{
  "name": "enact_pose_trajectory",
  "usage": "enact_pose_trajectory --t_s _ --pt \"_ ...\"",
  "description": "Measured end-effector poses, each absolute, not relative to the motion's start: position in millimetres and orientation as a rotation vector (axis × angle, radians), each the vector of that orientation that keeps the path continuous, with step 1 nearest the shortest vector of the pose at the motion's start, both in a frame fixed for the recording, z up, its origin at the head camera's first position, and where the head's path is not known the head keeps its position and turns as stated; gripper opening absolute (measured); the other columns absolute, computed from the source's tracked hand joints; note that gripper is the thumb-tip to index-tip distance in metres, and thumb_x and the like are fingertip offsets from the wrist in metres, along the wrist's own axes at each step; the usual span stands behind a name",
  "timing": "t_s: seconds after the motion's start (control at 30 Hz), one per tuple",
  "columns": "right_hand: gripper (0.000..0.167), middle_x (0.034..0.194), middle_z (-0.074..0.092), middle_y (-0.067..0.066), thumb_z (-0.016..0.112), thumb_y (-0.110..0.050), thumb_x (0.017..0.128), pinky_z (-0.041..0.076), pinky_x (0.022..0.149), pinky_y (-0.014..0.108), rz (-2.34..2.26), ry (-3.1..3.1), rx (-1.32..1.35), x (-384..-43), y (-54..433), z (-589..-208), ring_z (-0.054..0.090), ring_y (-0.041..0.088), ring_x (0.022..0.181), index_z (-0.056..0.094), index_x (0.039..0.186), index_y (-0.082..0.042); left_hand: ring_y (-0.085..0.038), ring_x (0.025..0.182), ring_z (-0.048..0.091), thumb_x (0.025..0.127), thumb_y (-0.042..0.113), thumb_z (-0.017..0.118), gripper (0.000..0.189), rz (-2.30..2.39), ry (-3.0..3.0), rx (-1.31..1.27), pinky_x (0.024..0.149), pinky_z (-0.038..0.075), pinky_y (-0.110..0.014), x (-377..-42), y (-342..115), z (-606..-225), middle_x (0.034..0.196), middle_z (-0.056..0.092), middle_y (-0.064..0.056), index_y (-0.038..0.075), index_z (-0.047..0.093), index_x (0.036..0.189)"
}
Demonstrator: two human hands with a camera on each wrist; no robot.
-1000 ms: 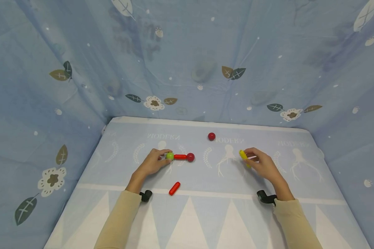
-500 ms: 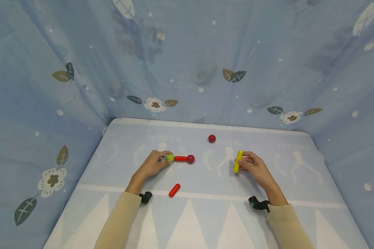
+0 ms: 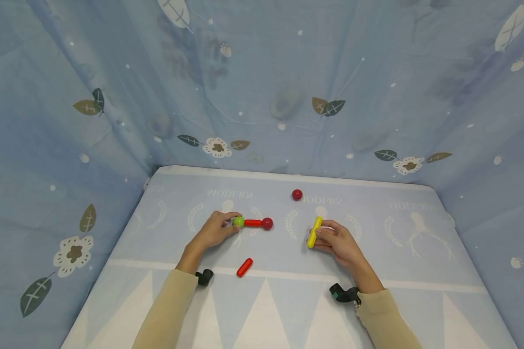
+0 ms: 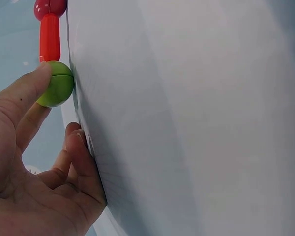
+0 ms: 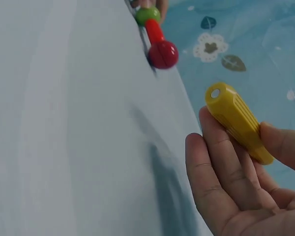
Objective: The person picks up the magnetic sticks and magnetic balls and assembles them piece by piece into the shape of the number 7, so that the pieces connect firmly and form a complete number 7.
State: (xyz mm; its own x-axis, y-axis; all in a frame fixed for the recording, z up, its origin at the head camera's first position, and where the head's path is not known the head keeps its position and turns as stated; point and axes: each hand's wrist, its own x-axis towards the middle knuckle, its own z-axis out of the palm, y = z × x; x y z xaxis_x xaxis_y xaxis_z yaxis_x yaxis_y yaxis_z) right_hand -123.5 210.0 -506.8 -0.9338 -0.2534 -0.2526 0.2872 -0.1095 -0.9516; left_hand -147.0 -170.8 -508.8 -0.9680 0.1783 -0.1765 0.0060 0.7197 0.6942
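Between thumb and finger, my left hand pinches a green ball that rests on the table. A red rod joins this ball to a dark red ball, making a straight piece that points right. My right hand holds a yellow rod by its side, raised off the table and tilted. In the right wrist view the yellow rod shows a small silvery disc in its end, and a gap separates it from the dark red ball.
A loose red rod lies nearer me, between the two arms. Another dark red ball sits farther back, near the table's far edge. Patterned blue cloth hangs behind the table and at both sides.
My right hand has carried the yellow rod left toward the joined piece and turned it so its full length shows. The left hand has kept its pinch on the green ball.
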Motion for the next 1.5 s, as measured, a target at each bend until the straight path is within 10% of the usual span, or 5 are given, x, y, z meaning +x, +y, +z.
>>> enact_pose_trajectory --t_s 1.5 --pt "0.039 0.099 0.069 0.019 0.067 -0.013 0.097 0.058 0.073 0.040 -2.085 1.630 0.145 -108.1 70.3 -526.0 0.073 0.025 0.074 0.050 0.124 0.010 -0.028 0.102 0.054 0.094 0.027 0.073 0.040 1.065 2.710 0.167 0.081 0.050 -0.044 -148.1 -171.2 -507.8 0.118 0.054 -0.014 0.023 0.066 0.133"
